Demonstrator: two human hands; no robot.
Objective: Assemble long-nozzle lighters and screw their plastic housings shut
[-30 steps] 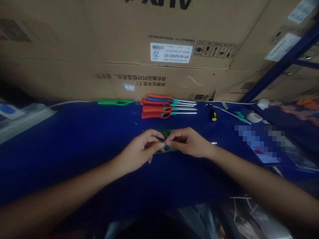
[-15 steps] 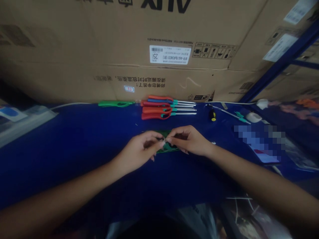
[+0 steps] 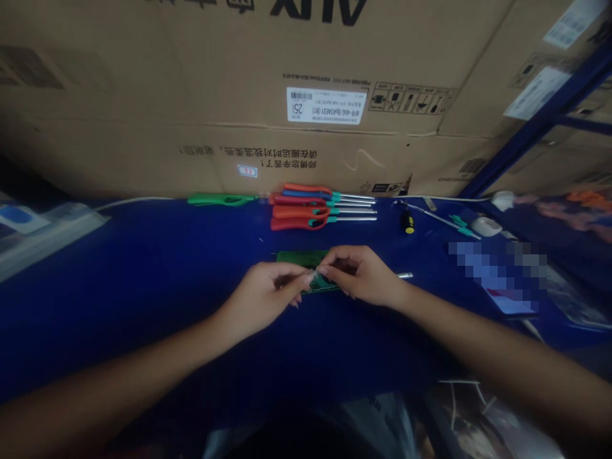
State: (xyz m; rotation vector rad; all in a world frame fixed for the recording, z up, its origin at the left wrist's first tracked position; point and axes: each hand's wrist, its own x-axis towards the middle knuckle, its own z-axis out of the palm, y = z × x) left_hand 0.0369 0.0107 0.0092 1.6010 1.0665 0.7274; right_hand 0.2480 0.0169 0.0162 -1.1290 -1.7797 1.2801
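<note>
My left hand [image 3: 270,290] and my right hand [image 3: 361,274] meet fingertip to fingertip, each closed in a pinch. Between them is a tiny pale piece [image 3: 314,275], too small to name. Directly beneath lies a green lighter casing [image 3: 299,257] on the blue table; it appears opened, with its inside partly hidden by my fingers. A metal tube end [image 3: 405,275] sticks out to the right from behind my right hand.
Several red, orange and blue long-neck lighters [image 3: 299,212] lie at the back, beside a green handle piece [image 3: 222,199]. Rightward are a black-and-yellow screwdriver [image 3: 407,222], a metal rod [image 3: 437,218] and a phone [image 3: 507,287]. Behind stands a big cardboard box [image 3: 191,95].
Both hands have shifted slightly down, still pinching together. More of the green casing and of the metal tube now shows.
</note>
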